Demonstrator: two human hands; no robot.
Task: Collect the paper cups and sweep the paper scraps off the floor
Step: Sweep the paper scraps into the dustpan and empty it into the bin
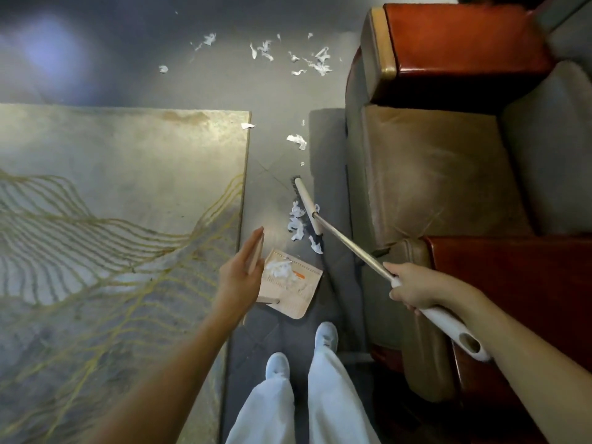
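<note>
You stand on a narrow strip of grey floor [275, 100] between a pale rug [112, 187] on the left and a leather sofa [432, 174] on the right. Your right hand [413, 288] grasps the broom [307, 209] by its handle, with the bristles against a clump of paper scraps [296, 222] just beyond the dustpan [288, 290]. Your left hand [240, 270] lies flat, fingers straight, along the dustpan's upright handle. Some scraps sit in the pan and others are scattered far ahead.
</note>
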